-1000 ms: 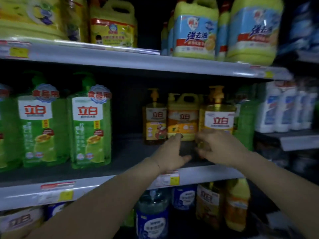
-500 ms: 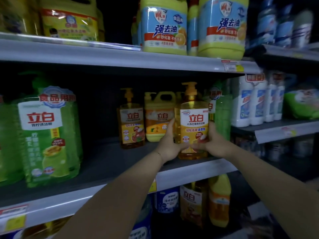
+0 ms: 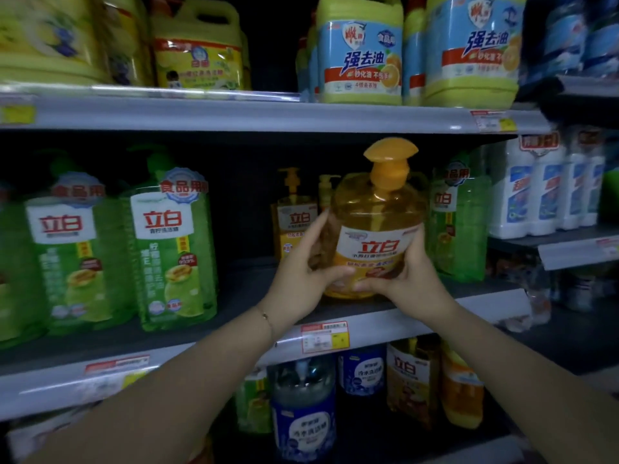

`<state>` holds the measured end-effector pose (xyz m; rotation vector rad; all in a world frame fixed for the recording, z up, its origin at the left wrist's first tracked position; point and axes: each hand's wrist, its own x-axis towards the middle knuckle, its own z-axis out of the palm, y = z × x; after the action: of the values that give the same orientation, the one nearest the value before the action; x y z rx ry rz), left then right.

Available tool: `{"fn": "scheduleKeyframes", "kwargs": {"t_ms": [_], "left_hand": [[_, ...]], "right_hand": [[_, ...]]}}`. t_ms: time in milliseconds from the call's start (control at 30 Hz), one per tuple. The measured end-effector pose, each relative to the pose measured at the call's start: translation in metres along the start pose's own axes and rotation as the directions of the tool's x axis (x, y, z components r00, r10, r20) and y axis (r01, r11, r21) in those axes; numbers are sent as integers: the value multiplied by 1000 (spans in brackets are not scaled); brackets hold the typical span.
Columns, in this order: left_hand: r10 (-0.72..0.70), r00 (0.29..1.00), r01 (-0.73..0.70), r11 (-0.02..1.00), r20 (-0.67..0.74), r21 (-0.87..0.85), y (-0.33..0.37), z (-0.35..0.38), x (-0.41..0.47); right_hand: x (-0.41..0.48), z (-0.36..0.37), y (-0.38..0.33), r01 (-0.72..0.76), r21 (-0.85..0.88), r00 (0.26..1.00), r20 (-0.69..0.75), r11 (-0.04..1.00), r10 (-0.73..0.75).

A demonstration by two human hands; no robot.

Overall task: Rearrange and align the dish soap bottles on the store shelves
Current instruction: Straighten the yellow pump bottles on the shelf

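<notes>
An orange pump bottle of dish soap [image 3: 376,226] is tilted top-toward-me over the front of the middle shelf [image 3: 234,349]. My left hand [image 3: 306,272] grips its left side and lower front. My right hand [image 3: 408,272] grips its right side and base. Behind it, at the back of the shelf, stands a smaller orange pump bottle [image 3: 293,219], and a further pump top [image 3: 326,187] shows beside it. Green dish soap bottles [image 3: 170,252] stand at the left, and another green bottle [image 3: 460,226] stands at the right.
Yellow-green jugs with blue labels [image 3: 361,51] and yellow jugs [image 3: 197,48] fill the top shelf. White bottles [image 3: 542,192] sit on a neighbouring shelf at the right. Blue [image 3: 303,406] and orange [image 3: 413,380] bottles stand on the lower shelf. Price tags [image 3: 325,336] hang on the shelf edges.
Both hands took hold of the orange pump bottle, drew it forward from the back of the shelf, and tipped its pump top toward me. The camera moved closer.
</notes>
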<state>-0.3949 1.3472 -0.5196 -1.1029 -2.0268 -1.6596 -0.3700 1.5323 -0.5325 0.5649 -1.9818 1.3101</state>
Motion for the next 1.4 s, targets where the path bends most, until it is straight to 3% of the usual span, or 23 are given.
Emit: {"fn": "scheduleKeyframes", "kwargs": {"t_ms": [200,400,667,1000,1400], "left_hand": [[32,999,-27,988,-34,151,36,-68,-56],[-76,993,94,974,-93,206,48,-138,-142],[-241,944,286,938,-226,193,44,-196,-250],[-401,852,467,873,-338,141,-36,-233,-329],[-467,735,655,678,-492,334,-142,-257,-349]], "right_hand": [[-15,59,-49,65,98,986,146,993,-79],[-48,133,-85,33,180,928,359,983,-97],[-98,236,-96,92,245,833,512,965,-210],[-151,339,-44,-61,180,751,656,982,-74],[-158,417,11,-232,34,682,718,972,138]]}}
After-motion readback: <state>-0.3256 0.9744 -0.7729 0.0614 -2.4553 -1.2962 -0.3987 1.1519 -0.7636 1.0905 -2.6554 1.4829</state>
